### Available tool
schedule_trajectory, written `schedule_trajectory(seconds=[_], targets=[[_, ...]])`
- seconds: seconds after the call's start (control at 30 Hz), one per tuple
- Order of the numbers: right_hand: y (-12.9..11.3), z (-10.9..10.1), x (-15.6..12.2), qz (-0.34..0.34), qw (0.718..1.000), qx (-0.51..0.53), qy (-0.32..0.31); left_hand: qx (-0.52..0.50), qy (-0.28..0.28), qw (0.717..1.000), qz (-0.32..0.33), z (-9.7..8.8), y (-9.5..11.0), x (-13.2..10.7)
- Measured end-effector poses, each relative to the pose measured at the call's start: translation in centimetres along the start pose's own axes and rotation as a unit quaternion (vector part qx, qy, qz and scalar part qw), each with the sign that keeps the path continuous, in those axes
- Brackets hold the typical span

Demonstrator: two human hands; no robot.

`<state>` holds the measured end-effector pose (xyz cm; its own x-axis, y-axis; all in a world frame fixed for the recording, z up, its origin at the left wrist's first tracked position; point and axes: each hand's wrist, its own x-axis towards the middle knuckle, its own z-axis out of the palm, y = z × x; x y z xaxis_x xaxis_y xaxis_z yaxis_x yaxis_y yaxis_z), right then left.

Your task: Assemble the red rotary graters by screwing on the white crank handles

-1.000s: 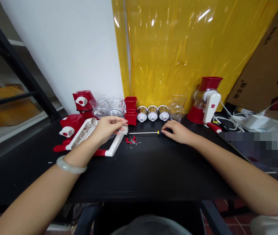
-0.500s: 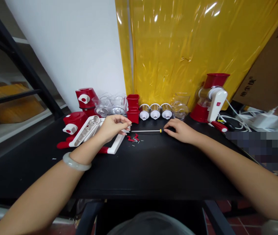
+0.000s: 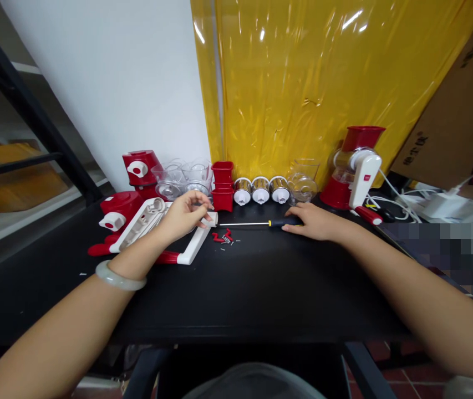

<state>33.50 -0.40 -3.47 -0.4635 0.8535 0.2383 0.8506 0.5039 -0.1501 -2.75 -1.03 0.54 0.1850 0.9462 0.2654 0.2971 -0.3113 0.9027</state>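
Note:
A screwdriver (image 3: 244, 224) with a long metal shaft, yellow collar and dark handle lies level across the table's middle. My right hand (image 3: 313, 220) is at the rear of its handle, thumb on the near side and fingers on the far side. The tip points left, close to the round end of a white crank part (image 3: 213, 218). Above that part, my left hand (image 3: 186, 215) is closed, thumb and fingertips together; what they pinch is too small to make out. White crank arms with red grips (image 3: 168, 257) lie beneath my left hand and wrist.
Small red parts (image 3: 228, 235) and several screws (image 3: 225, 240) lie near the tip. Behind stand red housings (image 3: 140, 169), clear plastic parts (image 3: 197, 173), red hoppers (image 3: 222, 191) and grater drums (image 3: 260, 191). An assembled rotary grater (image 3: 360, 166) stands right, beside white cables (image 3: 406, 202).
My right hand has slid back along the screwdriver, so more of the dark handle shows. My left hand has shifted slightly left, uncovering the white crank part's end. The view has moved a little.

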Motion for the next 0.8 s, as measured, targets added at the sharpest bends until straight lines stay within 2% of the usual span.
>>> schedule_trajectory(seconds=[0.1,0.23,0.37,0.47,0.67,0.8], targets=[[0.7,0.0,0.0,0.004,0.999,0.027,-0.017,0.041,0.044,0.997,0.044,-0.4,-0.3,0.3],[0.8,0.0,0.1,0.004,0.999,0.040,-0.032,0.194,0.090,0.972,0.098,-1.0,-0.3,0.2],[0.8,0.0,0.2,-0.001,0.998,0.048,-0.037,0.284,0.096,0.947,0.116,-1.4,-0.4,0.1],[0.8,0.1,0.2,-0.007,0.998,0.054,-0.032,0.332,0.063,0.935,0.113,-1.4,-0.5,0.2],[0.6,-0.1,0.2,-0.017,0.998,0.041,-0.037,0.377,-0.064,0.915,0.132,-0.8,-0.4,-0.2],[0.5,-0.2,0.2,-0.021,0.998,0.038,-0.044,0.404,-0.098,0.898,0.144,-0.4,-1.1,-0.2]])
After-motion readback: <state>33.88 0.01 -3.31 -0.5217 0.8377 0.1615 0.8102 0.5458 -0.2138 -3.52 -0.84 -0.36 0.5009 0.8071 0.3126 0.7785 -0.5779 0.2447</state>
